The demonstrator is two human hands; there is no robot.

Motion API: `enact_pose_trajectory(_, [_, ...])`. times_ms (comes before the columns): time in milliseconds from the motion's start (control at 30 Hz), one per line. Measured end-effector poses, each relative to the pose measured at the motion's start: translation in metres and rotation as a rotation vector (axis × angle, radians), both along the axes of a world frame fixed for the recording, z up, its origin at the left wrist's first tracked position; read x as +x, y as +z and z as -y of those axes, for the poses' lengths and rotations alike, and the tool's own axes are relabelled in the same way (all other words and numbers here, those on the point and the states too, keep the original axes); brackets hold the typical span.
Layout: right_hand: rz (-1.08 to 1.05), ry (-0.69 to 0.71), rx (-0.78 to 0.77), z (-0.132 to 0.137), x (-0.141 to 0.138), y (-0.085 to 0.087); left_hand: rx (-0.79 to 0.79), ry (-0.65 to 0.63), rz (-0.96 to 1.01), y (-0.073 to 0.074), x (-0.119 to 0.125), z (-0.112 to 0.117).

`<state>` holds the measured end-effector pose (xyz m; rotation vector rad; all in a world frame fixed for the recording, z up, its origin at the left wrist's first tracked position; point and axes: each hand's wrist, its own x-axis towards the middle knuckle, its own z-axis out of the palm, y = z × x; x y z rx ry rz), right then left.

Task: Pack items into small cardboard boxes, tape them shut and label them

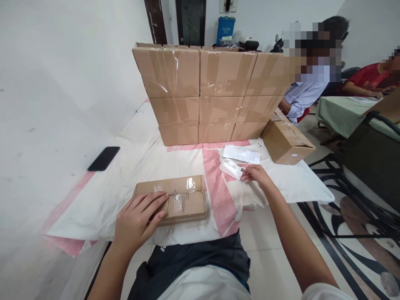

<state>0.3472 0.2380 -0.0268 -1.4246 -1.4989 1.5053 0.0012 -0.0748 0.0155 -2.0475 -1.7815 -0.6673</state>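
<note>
A flat cardboard box (184,196) sealed with crinkled clear tape lies on the white and pink cloth (131,166) in front of me. My left hand (137,218) rests flat on the box's near left corner, fingers stretched out. To the right, my right hand (258,175) reaches a white plastic cutter-like tool (231,168), fingertips pinching its near end. A white printed sheet (242,154) lies just beyond the tool.
A wall of stacked, taped cardboard boxes (209,91) stands at the back. One tilted box (286,141) sits at the right. A black phone (103,158) lies at the left. Two other people sit at the far right beside a green-covered table (343,110).
</note>
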Motion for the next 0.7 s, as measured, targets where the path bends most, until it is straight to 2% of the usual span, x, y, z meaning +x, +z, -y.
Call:
enact_pose_trajectory(167, [-0.022, 0.005, 0.074, 0.001, 0.002, -0.012, -0.014, 0.000, 0.006, 0.000, -0.001, 0.000])
enact_pose_trajectory(433, [-0.178, 0.010, 0.261, 0.009, 0.002, -0.040, -0.002, 0.010, -0.010, 0.000, 0.000, -0.001])
enact_pose_trajectory(700, [-0.122, -0.023, 0.368, 0.012, 0.002, -0.049, 0.025, 0.039, 0.010, -0.004, 0.002, -0.004])
